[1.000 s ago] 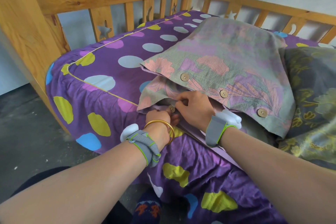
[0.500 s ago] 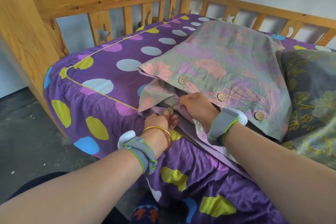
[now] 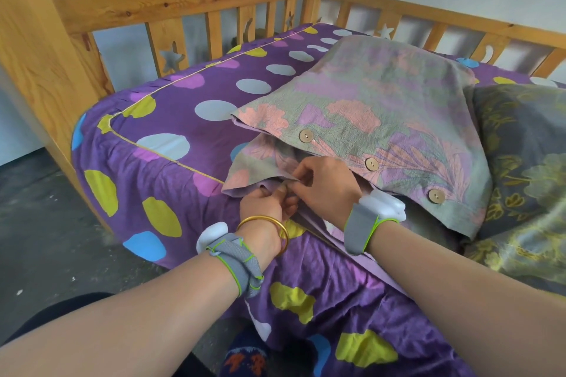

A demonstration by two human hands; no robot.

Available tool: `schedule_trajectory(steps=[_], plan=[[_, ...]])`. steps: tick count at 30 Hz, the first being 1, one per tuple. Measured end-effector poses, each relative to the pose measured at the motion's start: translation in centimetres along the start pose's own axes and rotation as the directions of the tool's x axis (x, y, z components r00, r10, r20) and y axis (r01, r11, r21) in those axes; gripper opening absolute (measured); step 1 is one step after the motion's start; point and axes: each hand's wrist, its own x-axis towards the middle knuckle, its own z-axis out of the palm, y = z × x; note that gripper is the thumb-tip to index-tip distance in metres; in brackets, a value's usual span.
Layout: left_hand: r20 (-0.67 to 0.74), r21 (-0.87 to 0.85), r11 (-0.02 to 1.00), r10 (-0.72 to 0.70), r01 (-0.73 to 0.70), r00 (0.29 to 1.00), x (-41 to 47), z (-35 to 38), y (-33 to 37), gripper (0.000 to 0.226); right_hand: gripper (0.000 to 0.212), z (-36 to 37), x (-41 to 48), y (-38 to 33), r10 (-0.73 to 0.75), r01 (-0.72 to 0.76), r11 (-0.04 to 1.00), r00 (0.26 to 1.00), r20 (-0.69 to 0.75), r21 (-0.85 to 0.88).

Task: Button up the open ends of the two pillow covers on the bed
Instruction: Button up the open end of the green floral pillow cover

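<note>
Head view: floral pillow cover lies on the purple spotted sheet inside a wooden bed frame; left hand and right hand pinch its open hem.

bedroom at home, wooden bed frame, spotted purple sheet, pillows

A purple sheet printed with grey, yellow, pink and blue dots is stretched over the mattress, with yellow piping seen along its top edge. The bed is bounded by a wooden rail with star cut-outs. A dark floor is seen beside the bed's left side.
</note>
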Motion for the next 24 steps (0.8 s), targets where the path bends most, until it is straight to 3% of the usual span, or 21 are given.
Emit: schedule_trajectory(steps=[2,4,6,7,9,10,12,17,19,21,24], plan=[[-0.025,0.061,0.998,0.022,-0.02,0.999,0.2,-0.1,0.0,0.027,0.014,0.1,-0.1,-0.3,-0.024,0.019,0.992,0.999,-0.037,-0.122],[-0.039,0.099,0.995,0.03,-0.026,0.999,0.3,-0.3,0.0,0.025,0.018,0.3,-0.1,-0.6,0.012,-0.015,0.997,0.999,-0.045,-0.082],[-0.051,0.117,0.993,0.036,-0.03,0.998,0.3,-0.4,0.1,0.024,0.039,0.2,0.1,-0.9,0.172,-0.168,0.966,0.985,-0.003,0.196],[-0.056,0.126,0.991,0.04,-0.033,0.998,0.3,-0.5,0.0,0.023,0.042,0.1,0.3,-0.8,0.267,-0.268,0.888,0.962,0.056,0.374],[-0.063,0.138,0.99,0.043,-0.034,0.997,0.3,-0.4,0.0,0.023,0.027,-0.2,0.3,-0.4,0.339,-0.41,0.7,0.911,0.234,0.585],[-0.069,0.139,0.99,0.039,-0.029,0.997,0.3,-0.3,0.0,0.024,0.018,-0.5,0.2,-0.3,0.324,-0.443,0.666,0.896,0.303,0.6],[-0.084,0.136,0.991,0.023,-0.012,0.996,0.4,-0.4,0.0,0.026,0.009,-0.7,-0.2,-0.1,0.274,-0.442,0.671,0.894,0.354,0.595],[-0.114,0.149,0.989,0.012,0.006,0.993,0.4,-0.6,0.2,0.029,0.017,-0.2,0.3,0.2,0.292,-0.354,0.831,0.934,0.205,0.429],[-0.108,0.161,0.987,0.006,0.012,0.994,0.5,-0.6,0.3,0.031,0.018,0.1,0.3,0.0,0.291,-0.341,0.843,0.939,0.18,0.415],[-0.096,0.172,0.985,0.001,0.015,0.995,0.6,-0.6,0.3,0.032,0.016,0.2,0.1,-0.3,0.308,-0.395,0.736,0.919,0.247,0.55],[-0.092,0.197,0.98,-0.01,0.028,0.996,0.5,-0.6,0.4,0.031,0.009,-0.4,-0.5,-0.7,0.313,-0.522,0.456,0.852,0.419,0.721]])
